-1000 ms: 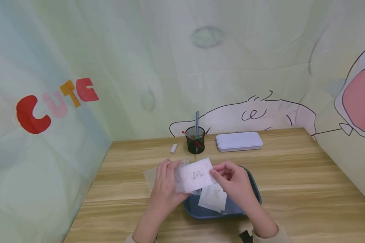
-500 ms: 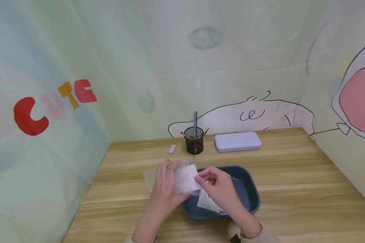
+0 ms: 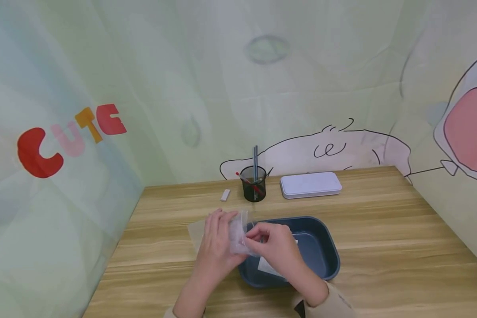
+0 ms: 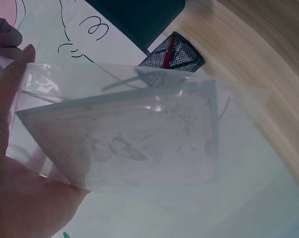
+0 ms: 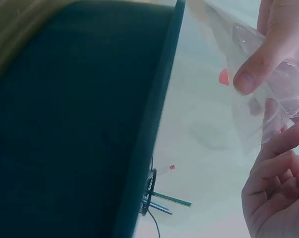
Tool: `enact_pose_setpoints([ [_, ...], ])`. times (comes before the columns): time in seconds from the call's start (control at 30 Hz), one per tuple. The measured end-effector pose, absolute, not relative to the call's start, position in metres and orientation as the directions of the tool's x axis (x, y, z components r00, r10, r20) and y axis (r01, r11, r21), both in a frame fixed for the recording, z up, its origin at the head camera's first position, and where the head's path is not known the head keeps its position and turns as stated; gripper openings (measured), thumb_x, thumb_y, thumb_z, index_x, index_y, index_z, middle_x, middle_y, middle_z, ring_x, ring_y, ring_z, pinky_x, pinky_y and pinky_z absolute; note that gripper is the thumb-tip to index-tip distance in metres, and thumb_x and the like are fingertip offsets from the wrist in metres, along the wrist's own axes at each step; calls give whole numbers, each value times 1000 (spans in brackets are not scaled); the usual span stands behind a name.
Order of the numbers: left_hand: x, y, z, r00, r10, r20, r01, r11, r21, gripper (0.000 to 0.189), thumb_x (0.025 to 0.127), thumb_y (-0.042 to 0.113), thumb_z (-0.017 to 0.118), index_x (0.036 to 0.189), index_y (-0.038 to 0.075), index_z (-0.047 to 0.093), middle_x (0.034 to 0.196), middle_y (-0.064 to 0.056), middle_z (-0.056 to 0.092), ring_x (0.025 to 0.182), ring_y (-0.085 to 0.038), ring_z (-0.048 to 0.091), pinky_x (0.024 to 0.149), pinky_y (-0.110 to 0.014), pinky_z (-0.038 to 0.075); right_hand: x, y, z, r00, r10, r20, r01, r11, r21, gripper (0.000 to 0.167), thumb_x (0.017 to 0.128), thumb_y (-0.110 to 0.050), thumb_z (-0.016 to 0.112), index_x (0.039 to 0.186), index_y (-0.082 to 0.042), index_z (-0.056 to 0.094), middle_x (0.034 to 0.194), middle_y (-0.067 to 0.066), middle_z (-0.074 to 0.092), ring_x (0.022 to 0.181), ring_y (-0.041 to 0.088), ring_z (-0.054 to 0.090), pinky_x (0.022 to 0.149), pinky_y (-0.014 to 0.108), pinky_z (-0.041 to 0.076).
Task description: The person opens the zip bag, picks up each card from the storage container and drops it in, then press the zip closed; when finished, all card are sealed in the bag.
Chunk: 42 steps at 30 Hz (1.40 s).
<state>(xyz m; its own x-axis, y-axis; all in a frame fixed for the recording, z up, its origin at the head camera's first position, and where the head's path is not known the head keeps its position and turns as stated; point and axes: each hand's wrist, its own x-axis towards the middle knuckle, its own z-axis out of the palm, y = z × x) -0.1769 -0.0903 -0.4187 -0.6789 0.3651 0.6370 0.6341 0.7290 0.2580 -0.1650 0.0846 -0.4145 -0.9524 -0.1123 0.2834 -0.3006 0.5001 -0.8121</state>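
My left hand [image 3: 216, 243] holds a clear plastic bag [image 3: 244, 218] above the left end of a dark blue tray [image 3: 330, 247]. Through the film, the left wrist view shows a pale paper card [image 4: 124, 148] with a butterfly print, lying inside the bag. At the bag's mouth, my right hand [image 3: 276, 247] has thumb and forefinger brought together, pinching the edge there; the exact contact is partly hidden. Below that hand, more pale cards [image 3: 266, 267] lie in the tray, mostly covered by it.
Behind the hands stand a black mesh pen cup [image 3: 254, 190] with pencils and a white pencil case [image 3: 311, 184]. A small white eraser [image 3: 225, 195] lies left of the cup. A beige sheet [image 3: 196, 232] is partly under my left hand on the wooden table [image 3: 385, 229].
My right hand has moved left and slid the card into the bag, and its fingers are now at the bag's mouth. My left hand has stayed nearly still.
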Motion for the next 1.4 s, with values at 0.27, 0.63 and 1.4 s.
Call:
enact_pose_setpoints([
  [0.27,-176,-92,-416,-707,357,611,621,726,294,102,47,32,96,131,2,45,120,-15,46,125,-35,38,108,-45,34,-167,105,-408,-946,-4,326,-268,576,-772,18,80,-48,73,89,-33,73,77,-24,64,55,7,50,48,25,44],
  [0.63,-175,-94,-417,-738,339,583,596,732,329,103,47,32,95,132,1,45,124,-15,45,128,-35,35,112,-41,28,-182,152,-445,-988,-27,150,-98,867,-489,28,75,-35,82,93,-15,74,88,-1,67,71,16,61,54,31,50],
  [1.4,-173,-96,-417,-773,315,550,553,760,342,102,50,32,95,133,4,43,127,-13,45,129,-30,34,110,-42,30,-187,155,-477,-998,-26,-60,5,884,-467,61,56,-33,93,99,-11,55,89,8,46,67,22,49,54,33,43],
])
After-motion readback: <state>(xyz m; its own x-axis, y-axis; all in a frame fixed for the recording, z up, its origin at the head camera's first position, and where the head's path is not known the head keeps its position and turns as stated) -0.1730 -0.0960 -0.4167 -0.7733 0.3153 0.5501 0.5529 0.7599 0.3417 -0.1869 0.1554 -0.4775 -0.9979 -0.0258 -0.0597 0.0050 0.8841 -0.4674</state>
